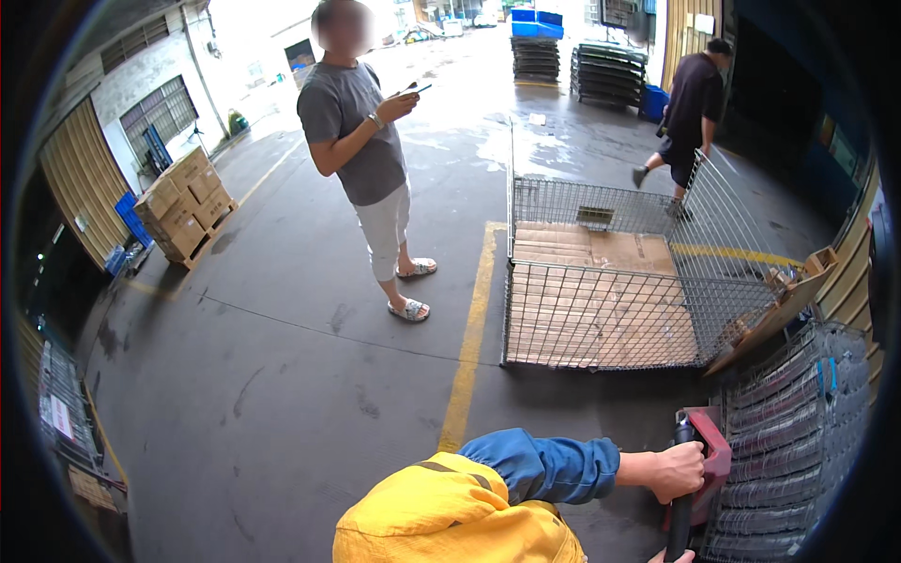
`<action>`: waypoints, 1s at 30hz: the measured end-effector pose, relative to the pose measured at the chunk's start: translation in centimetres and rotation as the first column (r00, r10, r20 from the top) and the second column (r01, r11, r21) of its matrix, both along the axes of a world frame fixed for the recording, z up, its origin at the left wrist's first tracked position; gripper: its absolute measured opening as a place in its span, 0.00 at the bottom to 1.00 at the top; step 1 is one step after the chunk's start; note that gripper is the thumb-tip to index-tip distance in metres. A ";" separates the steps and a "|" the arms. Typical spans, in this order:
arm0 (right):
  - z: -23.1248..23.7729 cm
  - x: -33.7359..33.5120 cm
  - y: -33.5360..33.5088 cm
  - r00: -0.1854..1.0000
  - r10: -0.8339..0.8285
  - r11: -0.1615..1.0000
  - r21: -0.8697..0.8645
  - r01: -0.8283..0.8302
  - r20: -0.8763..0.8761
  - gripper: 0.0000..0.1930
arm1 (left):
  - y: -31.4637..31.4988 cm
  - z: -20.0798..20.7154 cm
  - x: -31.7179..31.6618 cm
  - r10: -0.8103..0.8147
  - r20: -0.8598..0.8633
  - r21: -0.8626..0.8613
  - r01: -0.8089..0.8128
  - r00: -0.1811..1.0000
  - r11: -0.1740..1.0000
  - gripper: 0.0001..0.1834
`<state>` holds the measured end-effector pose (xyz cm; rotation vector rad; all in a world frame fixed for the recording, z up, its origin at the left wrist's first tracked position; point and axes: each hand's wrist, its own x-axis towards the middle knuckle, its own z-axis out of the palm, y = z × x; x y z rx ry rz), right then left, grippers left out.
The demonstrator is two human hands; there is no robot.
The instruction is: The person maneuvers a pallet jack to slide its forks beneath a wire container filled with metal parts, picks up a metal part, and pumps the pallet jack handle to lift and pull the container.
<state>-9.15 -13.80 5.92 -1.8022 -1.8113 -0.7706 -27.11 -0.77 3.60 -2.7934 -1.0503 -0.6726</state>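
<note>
My left arm, in a blue sleeve, reaches across to the right. My left hand (676, 472) is closed around a black bar handle (680, 511), which is joined to a red frame (715, 455). Only a sliver of my right hand (672, 556) shows at the bottom edge, wrapped at the lower end of the same handle. What the handle belongs to is mostly hidden. Just right of it stand stacked, folded wire-mesh panels (779, 450). Yellow clothing (450, 516) on my body fills the lower middle.
Ahead, a wire-mesh cage (601, 324) holds flat brown cardboard (619, 267). A person in grey (352, 131) stands left of it, holding a phone (413, 90). Another person in dark clothes (693, 103) walks behind it. Cartons (188, 202) sit on a pallet at left; dark stacks (605, 75) stand far back.
</note>
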 end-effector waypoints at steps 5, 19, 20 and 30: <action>0.1 0.0 0.1 1.000 0.011 1.000 0.017 -0.011 0.000 0.10 | 0.1 0.3 -0.1 -0.014 -0.004 -0.009 0.014 1.000 1.000 0.15; 0.2 -0.1 0.3 0.999 0.038 0.998 0.052 -0.038 0.001 0.10 | 0.2 0.3 -0.2 -0.020 -0.004 -0.036 0.020 1.000 0.999 0.14; 0.2 -0.1 0.2 0.999 0.033 0.998 0.044 -0.033 0.004 0.10 | 0.2 0.2 -0.2 -0.017 -0.011 -0.038 0.017 1.000 0.999 0.14; 0.3 -0.2 0.2 1.000 0.023 0.999 0.035 -0.023 0.010 0.10 | 0.3 0.1 -0.2 -0.042 0.040 -0.040 0.044 0.998 0.998 0.14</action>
